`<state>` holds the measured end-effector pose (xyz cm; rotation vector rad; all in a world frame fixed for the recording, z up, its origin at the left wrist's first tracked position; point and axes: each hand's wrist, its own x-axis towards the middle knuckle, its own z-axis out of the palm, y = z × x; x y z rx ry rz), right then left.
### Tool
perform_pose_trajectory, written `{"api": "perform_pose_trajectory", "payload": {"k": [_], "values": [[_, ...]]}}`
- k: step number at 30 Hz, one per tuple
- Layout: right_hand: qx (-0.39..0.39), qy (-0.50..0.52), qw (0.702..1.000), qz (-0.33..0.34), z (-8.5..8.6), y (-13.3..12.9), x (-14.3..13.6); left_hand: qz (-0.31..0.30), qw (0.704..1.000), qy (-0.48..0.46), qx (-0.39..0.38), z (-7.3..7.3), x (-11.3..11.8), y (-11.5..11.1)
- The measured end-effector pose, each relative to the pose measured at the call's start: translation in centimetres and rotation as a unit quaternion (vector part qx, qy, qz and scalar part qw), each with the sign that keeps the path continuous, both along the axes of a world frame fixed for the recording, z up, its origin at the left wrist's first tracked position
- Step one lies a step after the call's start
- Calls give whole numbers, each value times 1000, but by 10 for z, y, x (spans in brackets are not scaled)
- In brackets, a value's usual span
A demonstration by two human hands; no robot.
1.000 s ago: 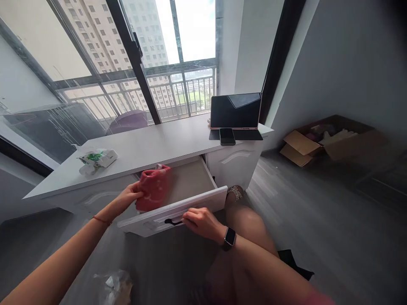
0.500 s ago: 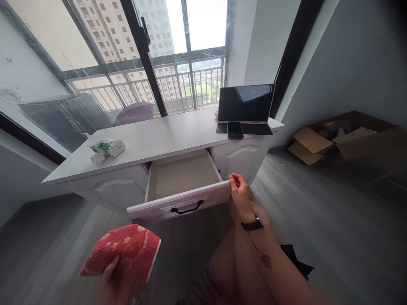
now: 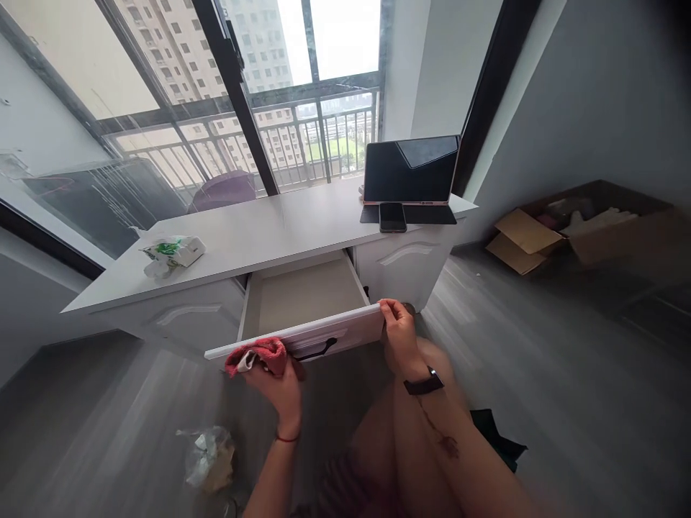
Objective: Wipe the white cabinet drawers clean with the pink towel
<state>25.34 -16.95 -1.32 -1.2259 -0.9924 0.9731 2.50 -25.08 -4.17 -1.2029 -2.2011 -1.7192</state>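
One open drawer (image 3: 302,298) bare inside, cloth (image 3: 258,355) at front

A dark tablet (image 3: 410,171) stands propped on the white surface (image 3: 281,234), up and beyond the right hand (image 3: 398,337), with a black phone (image 3: 392,216) lying just before it. A tissue pack (image 3: 171,253) rests far above the left hand (image 3: 278,381). A crumpled plastic bag (image 3: 208,457) lies on the floor below-left; an open cardboard box (image 3: 572,226) sits far right.

White desk (image 3: 281,234) with tablet (image 3: 411,173), phone (image 3: 392,216)
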Motion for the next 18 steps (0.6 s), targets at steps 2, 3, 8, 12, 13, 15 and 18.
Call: {"api": "perform_pose_trajectory", "payload": {"k": [2, 3, 8, 12, 13, 15, 18], "values": [[-1, -1, 1000, 4, 1, 0, 2, -5, 999, 45, 15, 1, 24, 5], [-3, -3, 1000, 3, 1, 1, 2, -21, 998, 61, 11, 1, 35, 6], [-7, -2, 1000, 3, 2, 3, 5, -142, 982, 114, -58, -14, 79, 14], [-3, 12, 1000, 8, -3, 6, 5, -253, 942, 197, -100, -35, 111, 28], [-2, 18, 1000, 11, -4, 7, 6, -273, 929, 221, -111, -38, 118, 32], [-3, 37, 999, 23, -5, 8, 7, -294, 908, 270, -128, -45, 127, 38], [-16, 70, 997, 42, -5, 8, 9, -289, 883, 341, -144, -54, 129, 42]]}}
